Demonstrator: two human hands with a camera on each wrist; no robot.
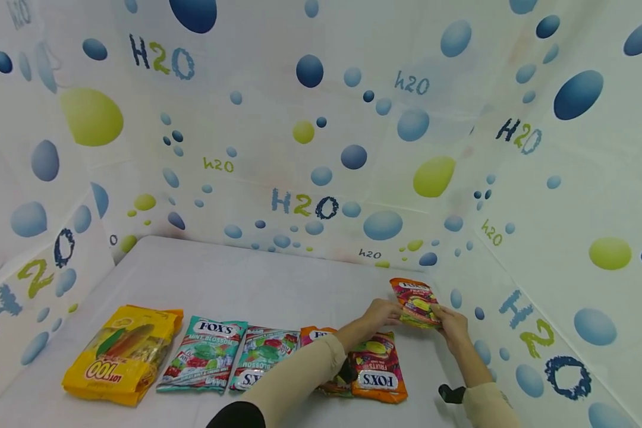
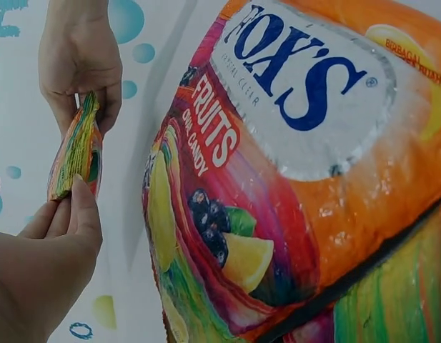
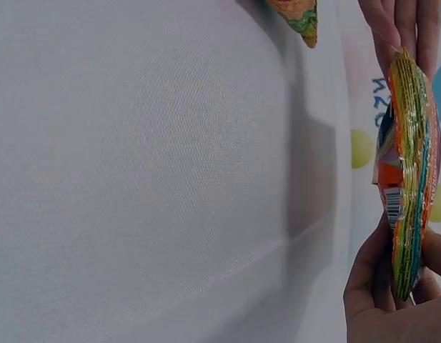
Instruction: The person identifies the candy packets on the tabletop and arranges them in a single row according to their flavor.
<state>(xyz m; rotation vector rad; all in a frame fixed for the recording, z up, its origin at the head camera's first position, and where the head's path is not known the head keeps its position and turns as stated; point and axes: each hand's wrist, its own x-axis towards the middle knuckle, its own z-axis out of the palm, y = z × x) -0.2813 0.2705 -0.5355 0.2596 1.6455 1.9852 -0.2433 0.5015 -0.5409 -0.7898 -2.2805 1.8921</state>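
Note:
Above the table's far right part, both hands hold up an orange-red Fox's Fruits candy bag [image 1: 415, 302]. My left hand [image 1: 383, 315] pinches its left edge between thumb and fingers. Gripping the opposite edge is my right hand [image 1: 453, 328]. Both wrist views show the bag edge-on, its crimped seam [image 3: 413, 171] stretching between the two hands. Below the left forearm lie two more Fox's Fruits bags; the right one [image 1: 377, 368] faces upside down, and the left one [image 1: 317, 334] is mostly hidden by the sleeve.
Farther left on the white table [image 1: 235, 267] lie two teal Fox's Mint Blossom bags, one upright [image 1: 205, 353] and one upside down [image 1: 264, 351]. A yellow mango candy bag [image 1: 123, 353] lies at the left end. A bubble-patterned sheet [image 1: 257, 131] surrounds the table.

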